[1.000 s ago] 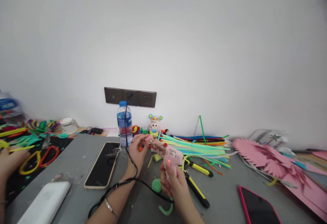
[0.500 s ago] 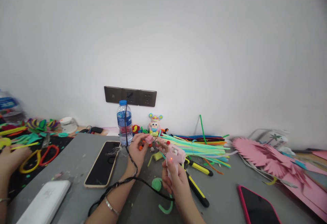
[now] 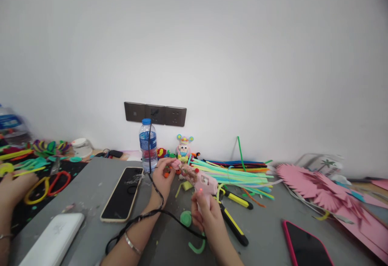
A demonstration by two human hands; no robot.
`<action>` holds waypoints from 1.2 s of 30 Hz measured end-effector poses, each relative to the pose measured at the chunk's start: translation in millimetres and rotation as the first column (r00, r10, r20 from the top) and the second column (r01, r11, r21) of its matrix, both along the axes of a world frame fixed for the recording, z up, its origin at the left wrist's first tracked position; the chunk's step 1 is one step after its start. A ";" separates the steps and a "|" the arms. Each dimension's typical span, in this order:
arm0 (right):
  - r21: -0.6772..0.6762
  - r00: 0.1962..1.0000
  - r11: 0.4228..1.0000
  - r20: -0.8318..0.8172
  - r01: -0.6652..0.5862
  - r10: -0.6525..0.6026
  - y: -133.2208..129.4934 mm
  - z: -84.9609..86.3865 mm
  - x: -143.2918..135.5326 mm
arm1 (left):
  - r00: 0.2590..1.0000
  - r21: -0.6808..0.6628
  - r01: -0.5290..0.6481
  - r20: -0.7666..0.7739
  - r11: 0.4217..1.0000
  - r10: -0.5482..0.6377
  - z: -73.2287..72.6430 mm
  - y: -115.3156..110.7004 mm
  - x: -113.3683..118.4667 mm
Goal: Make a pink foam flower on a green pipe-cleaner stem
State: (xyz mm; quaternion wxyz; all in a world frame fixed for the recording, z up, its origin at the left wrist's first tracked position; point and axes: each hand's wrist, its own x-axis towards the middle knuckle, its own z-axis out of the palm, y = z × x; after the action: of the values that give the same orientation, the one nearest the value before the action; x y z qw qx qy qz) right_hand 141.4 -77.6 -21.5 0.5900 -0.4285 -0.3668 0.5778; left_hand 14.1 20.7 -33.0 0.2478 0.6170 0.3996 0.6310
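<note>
My right hand point(image 3: 206, 213) is wrapped round the handle of a pink hot glue gun point(image 3: 206, 184), whose red light is lit. The gun's nozzle points left, at a small pink piece point(image 3: 176, 164) pinched in the fingertips of my left hand point(image 3: 163, 177). Nozzle and piece look very close; whether they touch I cannot tell. A black cord point(image 3: 182, 221) crosses over my left wrist. Behind the hands stands a small figure point(image 3: 183, 148) with big eyes. Below the gun lie a green coil point(image 3: 186, 218) and yellow-black pliers point(image 3: 235, 225).
A water bottle point(image 3: 148, 146) stands behind my left hand. Pipe cleaners point(image 3: 236, 175) lie right of the gun. Two phones point(image 3: 123, 195) and a white power bank point(image 3: 53, 239) lie on the grey table. At far left, another person's hand point(image 3: 15, 187) is near red-yellow scissors point(image 3: 48, 189). Pink paper point(image 3: 315, 189) lies right.
The glue gun has shifted slightly left, bringing its nozzle closer to the pink piece. My left hand stays almost in place, still pinching it.
</note>
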 end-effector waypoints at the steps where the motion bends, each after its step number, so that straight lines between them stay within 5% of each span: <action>1: 0.004 1.000 1.000 -0.002 0.002 -0.002 0.1 -2.2 -0.6 | 1.000 -0.001 0.000 0.002 1.000 0.000 -0.3 0.3 0.0; 8: 0.019 1.000 1.000 0.001 0.014 -0.014 2.1 -16.9 -1.7 | 1.000 -0.008 -0.011 0.015 1.000 0.011 -1.5 1.2 -0.7; 19: 0.038 0.999 0.998 0.028 0.045 -0.047 -1.1 -2.9 -0.6 | 0.999 -0.006 -0.033 0.002 0.999 0.033 -2.6 1.5 -1.7; 36: 0.039 0.998 0.999 0.048 0.028 -0.030 -1.2 -4.3 0.7 | 0.999 0.008 -0.032 -0.009 0.999 0.032 -5.3 3.6 -3.2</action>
State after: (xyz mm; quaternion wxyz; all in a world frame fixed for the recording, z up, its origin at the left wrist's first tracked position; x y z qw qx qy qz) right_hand 142.1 -78.7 -25.8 0.5975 -0.4362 -0.3859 0.5512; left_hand 10.9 24.2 -38.3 0.2333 0.6146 0.4079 0.6336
